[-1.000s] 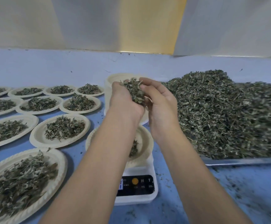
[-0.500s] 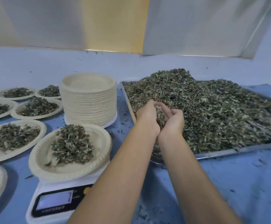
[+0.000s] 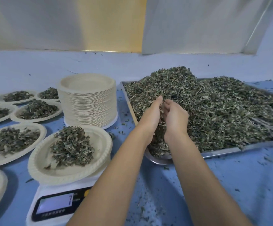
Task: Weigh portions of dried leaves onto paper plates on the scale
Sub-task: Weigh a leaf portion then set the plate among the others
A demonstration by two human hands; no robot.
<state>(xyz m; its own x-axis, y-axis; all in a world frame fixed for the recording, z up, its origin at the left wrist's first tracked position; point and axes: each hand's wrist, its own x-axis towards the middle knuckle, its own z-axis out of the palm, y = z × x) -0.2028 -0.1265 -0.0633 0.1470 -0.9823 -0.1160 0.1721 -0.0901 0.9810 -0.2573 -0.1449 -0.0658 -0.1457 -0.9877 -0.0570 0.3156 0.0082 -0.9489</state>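
A paper plate (image 3: 39, 168) with a mound of dried leaves (image 3: 72, 145) sits on the white digital scale (image 3: 59, 204), whose display is lit. To its right a metal tray (image 3: 230, 150) carries a big heap of dried leaves (image 3: 214, 108). My left hand (image 3: 152, 115) and my right hand (image 3: 175, 115) are side by side in the near left part of that heap. Their palms face each other, the fingers are fairly straight and loosely cupped, and leaves lie between them.
A tall stack of empty paper plates (image 3: 88, 101) stands behind the scale, close to the tray's left edge. Several filled plates (image 3: 10, 141) cover the blue table (image 3: 246, 185) to the left. Leaf crumbs are scattered in front of the tray.
A second ago both hands held a bunch of leaves above the plate on the scale. They moved right into the tray's heap, and their fingers now reach further into it.
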